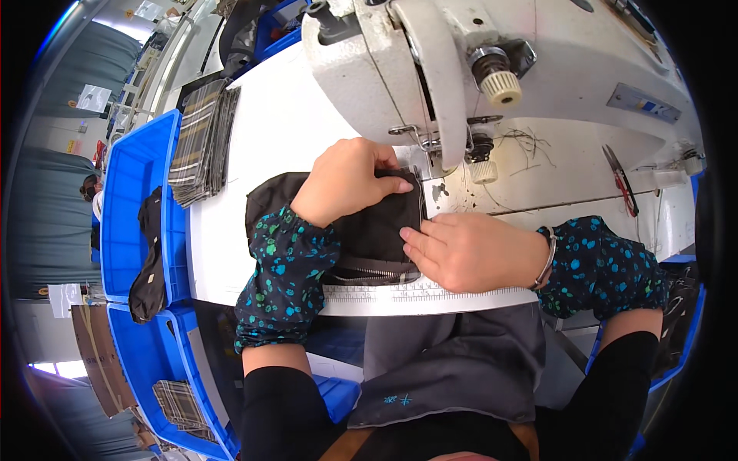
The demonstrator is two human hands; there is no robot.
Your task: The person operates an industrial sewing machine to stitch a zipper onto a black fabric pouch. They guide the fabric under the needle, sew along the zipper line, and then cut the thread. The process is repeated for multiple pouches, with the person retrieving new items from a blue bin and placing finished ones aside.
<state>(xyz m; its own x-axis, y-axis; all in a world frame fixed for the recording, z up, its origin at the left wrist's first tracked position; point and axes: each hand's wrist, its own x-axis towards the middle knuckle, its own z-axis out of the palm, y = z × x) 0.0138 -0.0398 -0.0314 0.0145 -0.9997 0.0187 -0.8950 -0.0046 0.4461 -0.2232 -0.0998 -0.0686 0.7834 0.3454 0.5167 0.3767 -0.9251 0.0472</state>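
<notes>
A black fabric piece point(377, 230) with a zipper along its near edge lies on the white sewing table point(254, 154), its far right corner under the presser foot of the white sewing machine point(477, 54). My left hand point(346, 180) presses on the top of the fabric, fingers curled over its far edge close to the needle. My right hand point(469, 250) lies flat on the fabric's right edge, fingers pointing left. Both forearms wear dark sleeve covers with blue-green spots. A metal bangle is on my right wrist.
A stack of plaid fabric pieces point(201, 138) sits at the table's left edge. Blue plastic bins point(134, 184) stand to the left, one holding a black piece point(150, 261), a lower one holding plaid pieces point(181, 403). Small scissors point(619, 180) lie on the machine bed at right.
</notes>
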